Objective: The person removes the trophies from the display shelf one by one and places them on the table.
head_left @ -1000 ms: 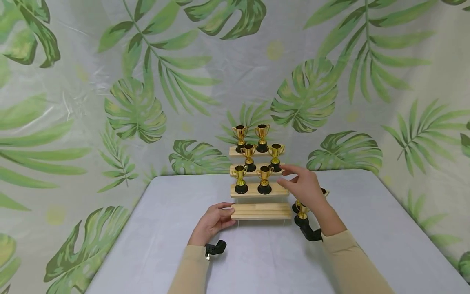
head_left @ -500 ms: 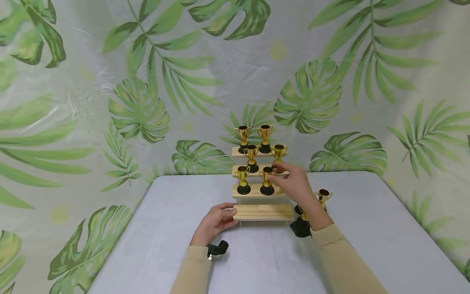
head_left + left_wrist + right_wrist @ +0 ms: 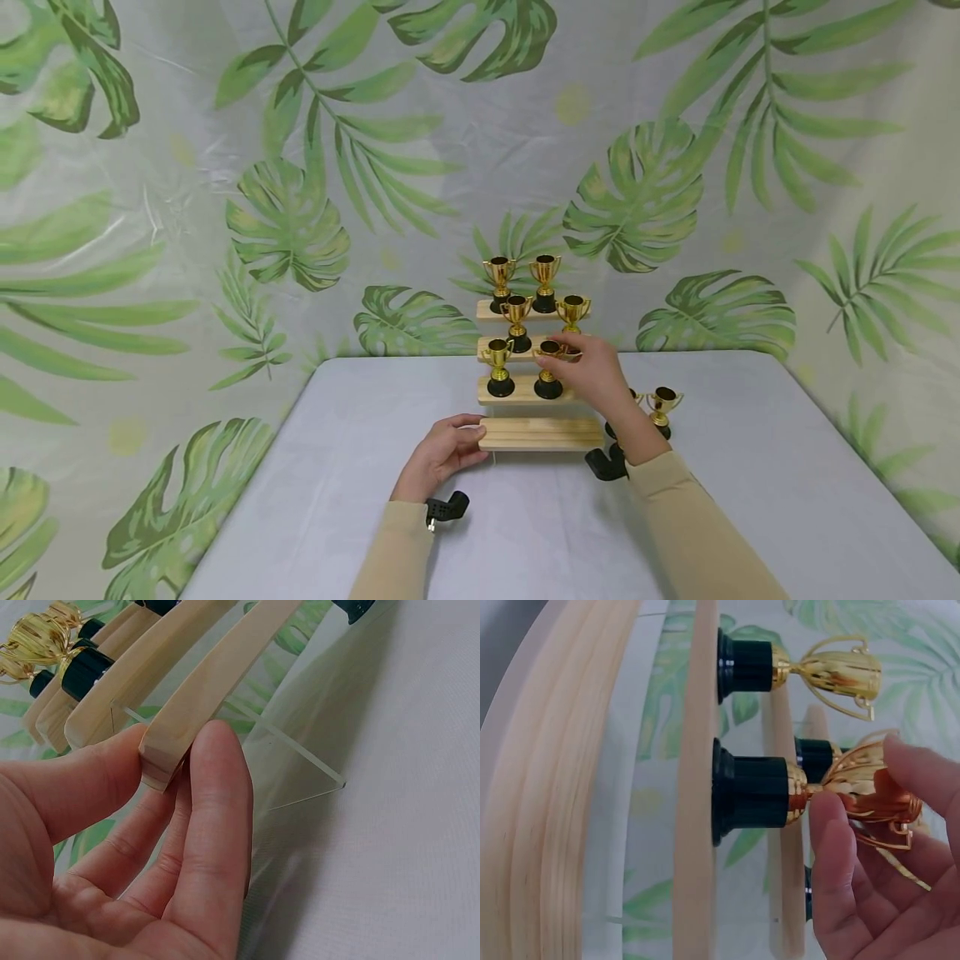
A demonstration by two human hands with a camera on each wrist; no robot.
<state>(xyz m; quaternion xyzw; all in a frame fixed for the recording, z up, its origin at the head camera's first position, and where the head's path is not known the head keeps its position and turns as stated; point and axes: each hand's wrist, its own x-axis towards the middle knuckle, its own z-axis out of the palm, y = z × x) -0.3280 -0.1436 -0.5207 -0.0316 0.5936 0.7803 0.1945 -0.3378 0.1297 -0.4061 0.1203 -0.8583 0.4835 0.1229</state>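
Note:
A tiered display stand with pale wooden shelves [image 3: 540, 433] holds small gold trophies on black bases. My left hand [image 3: 438, 457] grips the left end of the lowest shelf; the left wrist view shows the thumb above and fingers below the board end [image 3: 166, 750]. At the third shelf down, my right hand [image 3: 596, 379] holds the cup of the right-hand trophy [image 3: 548, 388] between thumb and fingers. That trophy's black base [image 3: 754, 791] stands on the board in the right wrist view. To its left stands another trophy [image 3: 500, 375].
Two trophies stand on the top shelf [image 3: 489, 312] and two on the shelf below. More trophies, among them one gold cup [image 3: 663, 408], stand on the white tablecloth [image 3: 735, 467] right of the stand, partly behind my right wrist. A leaf-print curtain [image 3: 420, 167] hangs behind.
My right hand has moved left from beside the third shelf onto its right-hand trophy. My left hand keeps its grip on the lowest shelf. The view has shifted slightly.

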